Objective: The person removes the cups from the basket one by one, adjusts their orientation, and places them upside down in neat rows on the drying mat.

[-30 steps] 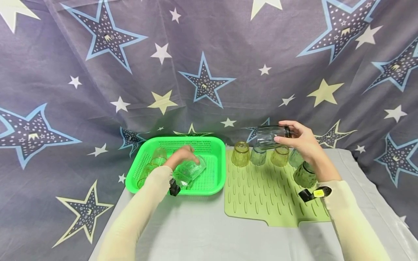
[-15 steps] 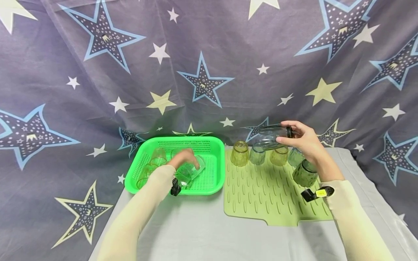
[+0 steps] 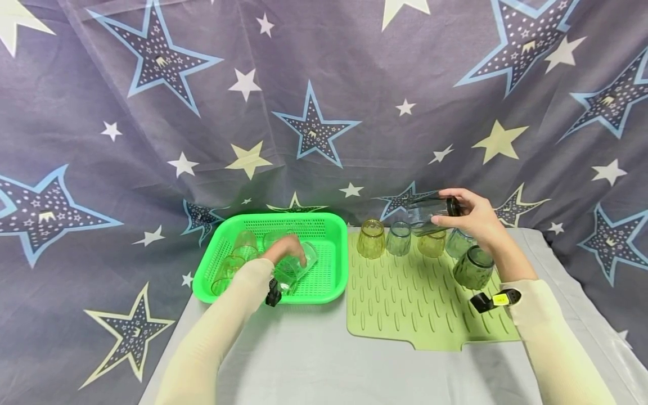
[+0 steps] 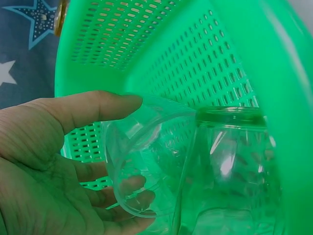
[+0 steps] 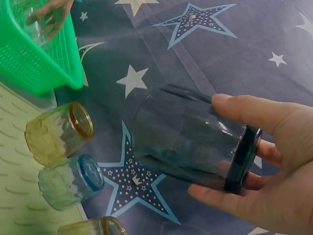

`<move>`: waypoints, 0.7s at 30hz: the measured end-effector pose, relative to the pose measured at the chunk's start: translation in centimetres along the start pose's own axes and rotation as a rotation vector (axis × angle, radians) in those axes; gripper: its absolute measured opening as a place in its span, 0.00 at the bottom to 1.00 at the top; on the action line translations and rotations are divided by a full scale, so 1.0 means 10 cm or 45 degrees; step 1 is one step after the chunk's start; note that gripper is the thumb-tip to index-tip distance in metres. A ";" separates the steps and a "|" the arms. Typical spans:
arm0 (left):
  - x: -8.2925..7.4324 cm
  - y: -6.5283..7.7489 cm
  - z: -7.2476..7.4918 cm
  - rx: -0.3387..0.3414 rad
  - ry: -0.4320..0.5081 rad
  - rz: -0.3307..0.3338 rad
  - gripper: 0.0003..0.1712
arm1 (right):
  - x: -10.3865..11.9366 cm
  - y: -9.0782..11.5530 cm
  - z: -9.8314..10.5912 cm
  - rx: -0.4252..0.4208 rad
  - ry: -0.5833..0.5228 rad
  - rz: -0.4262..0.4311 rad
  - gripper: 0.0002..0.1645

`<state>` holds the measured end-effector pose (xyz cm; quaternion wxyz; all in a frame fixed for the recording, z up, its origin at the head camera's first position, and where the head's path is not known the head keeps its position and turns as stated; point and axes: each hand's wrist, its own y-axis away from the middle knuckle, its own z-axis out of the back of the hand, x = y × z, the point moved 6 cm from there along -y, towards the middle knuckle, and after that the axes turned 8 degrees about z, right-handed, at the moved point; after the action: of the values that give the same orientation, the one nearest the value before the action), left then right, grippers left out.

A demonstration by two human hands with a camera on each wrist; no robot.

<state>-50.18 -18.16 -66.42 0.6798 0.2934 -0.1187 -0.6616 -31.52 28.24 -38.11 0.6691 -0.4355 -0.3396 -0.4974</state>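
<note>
My left hand [image 3: 287, 250] reaches down into the green plastic basket [image 3: 340, 264] and holds a clear glass [image 4: 146, 142] lying tilted there. In the left wrist view the thumb lies along one side of it and the fingertips show on the other. A greenish-looking glass [image 4: 234, 171] lies right beside it. Above the far edge of the drying mat [image 3: 405, 298], my right hand [image 3: 476, 216] grips a dark grey glass [image 3: 425, 215] at its thick base. That glass lies sideways in the air, its mouth pointing left.
Along the mat's back stand a yellow glass [image 3: 371, 240], a blue glass [image 3: 399, 240], another yellow glass [image 3: 432, 244] and a bluish glass [image 3: 459, 243]. A dark green glass [image 3: 473, 269] stands nearer on the right. More glasses [image 3: 230, 264] lie at the basket's left. A star-patterned curtain [image 3: 314, 124] hangs behind.
My right hand has moved slightly to the right with the dark grey glass. My left hand has shifted a little within the basket; the glasses on the mat stay in place.
</note>
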 end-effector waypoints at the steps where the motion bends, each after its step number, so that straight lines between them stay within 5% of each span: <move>1: 0.14 -0.37 -0.09 0.013 0.004 0.021 0.79 | 0.00 0.00 0.01 0.002 0.016 0.006 0.36; 2: 0.24 -0.66 -0.17 0.021 0.002 0.040 0.81 | -0.01 0.00 0.01 0.005 0.032 0.010 0.35; 3: 0.21 -0.62 -0.15 0.018 -0.013 0.045 0.80 | -0.01 0.00 0.01 0.010 0.049 0.013 0.35; 10: -0.64 1.55 0.42 -0.012 -0.088 0.059 0.50 | -0.03 0.00 -0.01 0.073 0.170 0.066 0.39; 15: -0.75 1.90 0.50 -0.021 -0.116 0.072 0.53 | -0.02 -0.01 -0.01 0.101 0.368 0.108 0.39; 21: -0.73 1.86 0.51 -0.012 -0.089 0.080 0.53 | -0.05 0.00 -0.04 0.177 0.506 0.076 0.40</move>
<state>-38.30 -13.22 -50.36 0.6972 0.2631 -0.1484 -0.6502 -31.65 28.04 -38.75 0.7656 -0.2915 -0.2213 -0.5290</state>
